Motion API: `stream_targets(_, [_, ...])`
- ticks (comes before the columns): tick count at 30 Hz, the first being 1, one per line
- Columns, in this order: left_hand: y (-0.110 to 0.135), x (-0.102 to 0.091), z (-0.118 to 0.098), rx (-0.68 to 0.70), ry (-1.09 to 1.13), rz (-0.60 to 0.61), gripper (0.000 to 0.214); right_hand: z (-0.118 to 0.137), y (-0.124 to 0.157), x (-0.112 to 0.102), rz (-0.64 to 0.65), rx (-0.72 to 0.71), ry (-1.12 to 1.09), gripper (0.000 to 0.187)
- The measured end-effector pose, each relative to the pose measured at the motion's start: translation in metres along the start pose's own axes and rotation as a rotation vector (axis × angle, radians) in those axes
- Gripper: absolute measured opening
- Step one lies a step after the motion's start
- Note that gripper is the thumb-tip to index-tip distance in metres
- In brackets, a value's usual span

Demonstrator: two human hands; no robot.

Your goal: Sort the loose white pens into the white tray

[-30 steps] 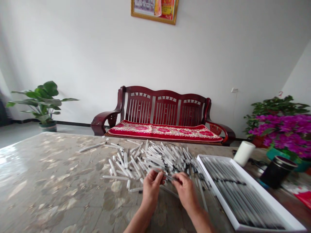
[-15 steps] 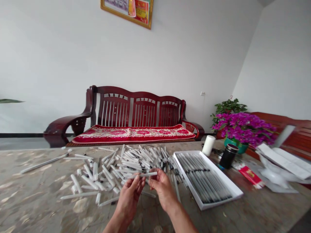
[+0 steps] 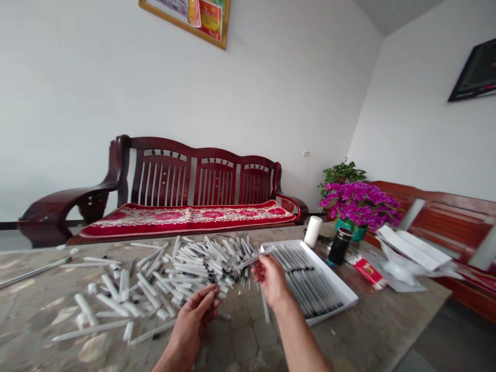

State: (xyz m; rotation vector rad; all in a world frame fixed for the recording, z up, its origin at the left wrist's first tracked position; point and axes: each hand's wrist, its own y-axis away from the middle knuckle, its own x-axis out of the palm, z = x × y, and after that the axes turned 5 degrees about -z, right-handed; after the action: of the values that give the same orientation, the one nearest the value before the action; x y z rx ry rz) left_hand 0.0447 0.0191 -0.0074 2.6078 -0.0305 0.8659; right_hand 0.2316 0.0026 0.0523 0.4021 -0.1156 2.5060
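Observation:
My right hand pinches a slim, whitish pen that points left over the pile. Close by, at the near edge of the pile, my left hand has its thumb and fingers pressed together; anything between them is hidden. A heap of white pen parts with some dark ends spreads beyond and to the left of my hands. Right of my right hand lies a shallow white box, holding rows of clear pens with dark ends; my forearm covers its near left part.
Behind the box stand a white cylinder and a black cup. Purple flowers in a green pot, a red packet and white plastic wrapping are at the right. Across the stone-patterned table is a wooden bench.
My right hand has moved away from my left, carrying the pen toward the box. The left hand has let go of that pen. The view has turned right.

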Motion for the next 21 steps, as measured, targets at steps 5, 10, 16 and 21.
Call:
stream_targets(5, [-0.006, -0.005, 0.000, -0.010, 0.043, -0.029, 0.018, 0.028, -0.035, -0.059, -0.095, -0.005, 0.221, 0.032])
stream_targets(10, [-0.009, -0.006, 0.002, -0.030, 0.058, -0.024, 0.018, 0.060, -0.063, -0.133, -0.186, -0.034, 0.713, 0.014])
stream_targets(16, [-0.011, -0.004, 0.001, -0.046, 0.066, -0.044, 0.018, 0.097, -0.092, -0.195, -0.252, -0.024, 1.421, 0.011])
stream_targets(21, [-0.012, -0.006, 0.000, -0.020, 0.060, -0.080, 0.017, 0.091, -0.098, -0.208, -0.224, 0.014, 1.821, 0.022])
